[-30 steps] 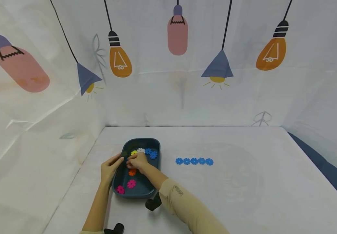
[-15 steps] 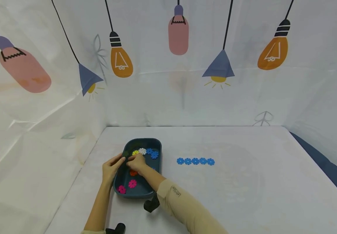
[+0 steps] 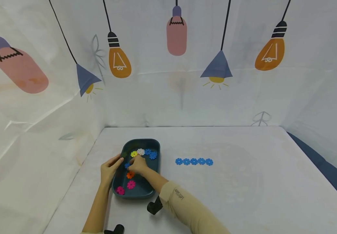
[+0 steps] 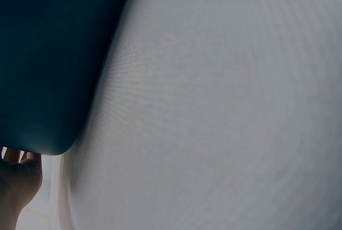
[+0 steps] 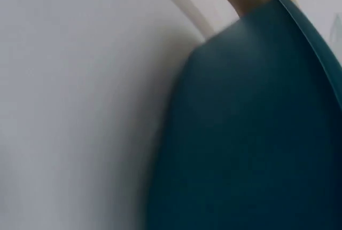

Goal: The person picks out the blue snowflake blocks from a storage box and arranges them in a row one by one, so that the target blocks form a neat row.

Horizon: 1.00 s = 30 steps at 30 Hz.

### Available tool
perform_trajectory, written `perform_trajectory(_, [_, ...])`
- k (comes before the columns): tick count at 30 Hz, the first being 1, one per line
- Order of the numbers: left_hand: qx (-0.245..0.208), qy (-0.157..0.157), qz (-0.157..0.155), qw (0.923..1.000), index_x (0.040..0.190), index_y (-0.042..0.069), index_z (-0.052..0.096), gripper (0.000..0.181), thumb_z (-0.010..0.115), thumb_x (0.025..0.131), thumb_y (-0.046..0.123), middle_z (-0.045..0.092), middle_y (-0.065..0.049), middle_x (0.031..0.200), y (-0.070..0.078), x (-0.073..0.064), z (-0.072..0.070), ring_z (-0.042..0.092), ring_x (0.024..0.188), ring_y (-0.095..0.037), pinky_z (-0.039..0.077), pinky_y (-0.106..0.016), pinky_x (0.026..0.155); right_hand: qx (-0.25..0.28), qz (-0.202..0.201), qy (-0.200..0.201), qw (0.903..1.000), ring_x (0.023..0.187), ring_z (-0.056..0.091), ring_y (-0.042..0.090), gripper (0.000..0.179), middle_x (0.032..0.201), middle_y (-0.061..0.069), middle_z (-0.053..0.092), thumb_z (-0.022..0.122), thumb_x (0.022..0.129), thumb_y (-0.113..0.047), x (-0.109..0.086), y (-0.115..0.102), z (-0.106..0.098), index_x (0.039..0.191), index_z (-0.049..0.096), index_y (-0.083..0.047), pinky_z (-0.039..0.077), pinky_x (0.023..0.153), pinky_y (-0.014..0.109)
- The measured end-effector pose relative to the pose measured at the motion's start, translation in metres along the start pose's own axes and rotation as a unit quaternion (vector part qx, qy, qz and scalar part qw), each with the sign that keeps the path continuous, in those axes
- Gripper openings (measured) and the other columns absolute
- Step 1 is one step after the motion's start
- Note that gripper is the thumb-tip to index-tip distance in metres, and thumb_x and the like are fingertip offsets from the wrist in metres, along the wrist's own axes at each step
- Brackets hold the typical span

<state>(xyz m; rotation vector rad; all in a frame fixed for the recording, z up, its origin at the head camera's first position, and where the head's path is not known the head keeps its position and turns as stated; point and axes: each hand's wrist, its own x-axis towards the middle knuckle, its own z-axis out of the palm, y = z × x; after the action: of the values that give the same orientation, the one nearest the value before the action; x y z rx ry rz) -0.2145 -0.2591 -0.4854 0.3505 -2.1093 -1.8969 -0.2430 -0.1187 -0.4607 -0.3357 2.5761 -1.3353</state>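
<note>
My left hand (image 3: 110, 169) grips the left rim of a dark teal tray (image 3: 139, 196), thumb over the edge; the tray's outer wall (image 4: 48, 70) fills a corner of the left wrist view. My right hand (image 3: 139, 165) reaches into the tray, its fingertips beside a small blue flower-shaped piece (image 3: 127, 165). Whether they pinch anything is hidden. Around it in the tray lie a yellow flower piece (image 3: 134, 153), a white one (image 3: 140, 151), blue ones (image 3: 153, 155), an orange one (image 3: 130, 175) and pink ones (image 3: 131, 184). The right wrist view shows mostly tray wall (image 5: 240, 123).
Right of the tray, several blue flower pieces (image 3: 194, 161) form a straight row on the white table (image 3: 244, 188). A white printed sheet (image 3: 162, 91) with lamp drawings hangs behind the table. Black wrist camera mounts (image 3: 155, 206) sit close to the tray's near side.
My right fingers have shifted slightly, so a blue piece at their tips and more of the orange piece now show. My left hand and the tray stay in place.
</note>
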Motion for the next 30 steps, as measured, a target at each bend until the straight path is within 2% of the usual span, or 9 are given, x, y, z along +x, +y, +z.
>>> perform_trajectory(3, [0.004, 0.000, -0.002, 1.0000, 0.123, -0.002, 0.060, 0.048, 0.071, 0.085, 0.025, 0.064, 0.024, 0.091, 0.000, 0.000, -0.001, 0.058, 0.092, 0.007, 0.046, -0.009, 0.077, 0.037, 0.015, -0.035, 0.9986, 0.098, 0.061, 0.022, 0.030, 0.103, 0.011, 0.069, 0.077, 0.074, -0.008, -0.004, -0.005, 0.008, 0.102, 0.071, 0.002, 0.052, 0.080, 0.030])
perform_trajectory(5, [0.004, -0.001, -0.004, 1.0000, 0.123, -0.002, 0.061, 0.047, 0.071, 0.085, 0.026, 0.064, 0.024, 0.091, 0.000, 0.000, -0.002, 0.058, 0.092, 0.007, 0.046, -0.009, 0.078, 0.054, 0.032, -0.039, 0.9973, 0.096, 0.061, 0.021, 0.030, 0.102, 0.010, 0.069, 0.076, 0.076, -0.010, -0.007, -0.008, 0.012, 0.102, 0.071, 0.002, 0.052, 0.079, 0.029])
perform_trajectory(10, [-0.001, -0.003, 0.000, 1.0000, 0.122, -0.002, 0.061, 0.045, 0.070, 0.086, 0.024, 0.065, 0.023, 0.092, 0.000, -0.001, -0.003, 0.058, 0.093, 0.006, 0.046, -0.010, 0.079, 0.098, 0.080, -0.008, 0.9920, 0.078, 0.064, 0.014, 0.024, 0.091, 0.007, 0.069, 0.075, 0.080, -0.014, -0.008, -0.012, 0.018, 0.098, 0.072, 0.001, 0.054, 0.069, 0.025])
perform_trajectory(13, [-0.007, -0.005, 0.004, 1.0000, 0.122, -0.002, 0.062, 0.044, 0.070, 0.086, 0.023, 0.066, 0.022, 0.094, 0.001, -0.002, -0.002, 0.058, 0.093, 0.005, 0.047, -0.010, 0.079, 0.133, 0.095, 0.010, 0.9865, 0.069, 0.066, 0.013, 0.021, 0.085, 0.007, 0.069, 0.073, 0.082, -0.013, -0.006, -0.012, 0.019, 0.097, 0.072, 0.002, 0.054, 0.064, 0.024])
perform_trajectory(16, [-0.011, -0.008, 0.005, 0.9999, 0.122, -0.002, 0.061, 0.044, 0.070, 0.086, 0.023, 0.066, 0.020, 0.095, 0.002, -0.002, -0.001, 0.059, 0.093, 0.005, 0.047, -0.011, 0.079, 0.163, 0.094, 0.023, 0.9819, 0.067, 0.068, 0.015, 0.019, 0.082, 0.007, 0.069, 0.072, 0.083, -0.010, -0.005, -0.011, 0.019, 0.096, 0.072, 0.003, 0.055, 0.061, 0.024])
perform_trajectory(23, [-0.017, -0.003, 0.003, 0.9998, 0.121, -0.002, 0.062, 0.043, 0.070, 0.086, 0.020, 0.069, 0.007, 0.106, 0.001, 0.000, -0.001, 0.059, 0.093, 0.003, 0.048, -0.012, 0.078, 0.257, 0.077, 0.024, 0.9631, 0.075, 0.070, 0.023, 0.020, 0.092, 0.010, 0.067, 0.071, 0.081, 0.000, -0.007, -0.014, 0.017, 0.100, 0.069, 0.006, 0.056, 0.065, 0.028])
perform_trajectory(27, [-0.017, -0.003, -0.001, 0.9999, 0.122, -0.002, 0.061, 0.045, 0.071, 0.085, 0.021, 0.068, 0.014, 0.099, 0.001, 0.000, -0.001, 0.059, 0.092, 0.004, 0.048, -0.012, 0.077, 0.262, 0.067, 0.022, 0.9625, 0.074, 0.070, 0.023, 0.021, 0.091, 0.011, 0.068, 0.070, 0.080, 0.002, -0.009, -0.014, 0.015, 0.100, 0.069, 0.007, 0.056, 0.065, 0.028])
perform_trajectory(30, [-0.010, 0.000, -0.003, 0.9999, 0.122, -0.003, 0.061, 0.045, 0.071, 0.085, 0.022, 0.067, 0.019, 0.094, 0.000, 0.000, 0.000, 0.059, 0.091, 0.005, 0.048, -0.011, 0.076, 0.285, 0.063, 0.009, 0.9564, 0.077, 0.070, 0.024, 0.021, 0.090, 0.012, 0.067, 0.066, 0.081, 0.005, -0.009, -0.011, 0.012, 0.101, 0.068, 0.010, 0.056, 0.066, 0.028])
